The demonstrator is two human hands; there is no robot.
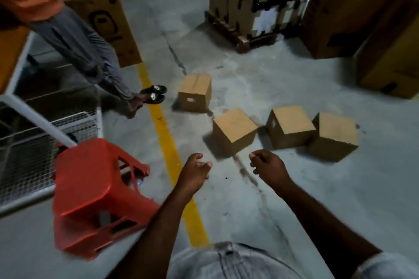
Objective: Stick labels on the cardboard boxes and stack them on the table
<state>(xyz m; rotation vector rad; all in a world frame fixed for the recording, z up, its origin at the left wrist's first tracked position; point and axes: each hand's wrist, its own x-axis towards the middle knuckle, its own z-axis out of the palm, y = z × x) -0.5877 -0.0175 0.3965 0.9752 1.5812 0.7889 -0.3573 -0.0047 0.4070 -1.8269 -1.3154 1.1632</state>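
Concrete floor [249, 88] | box [234, 131] just beyond left hand [195, 171], right hand [269, 167] | both loose, empty

Small cardboard boxes on floor: 4, i.e. far box [195, 93], near box [233, 130], third box [289, 127], right-end box [333, 136]. White labels showing: 2, far-box label [190, 99] & third-box label [273, 123] (other faces hidden). Grips: 2, left grip [195, 171], right grip [269, 166]. Red stool [90, 190]: 1. Yellow floor line [167, 147]: 1. Bystander [74, 36]: 1, w/ 2 sandals [156, 98]. Loaded pallet [240, 39]: 1. Wire cage [27, 147]: 1.
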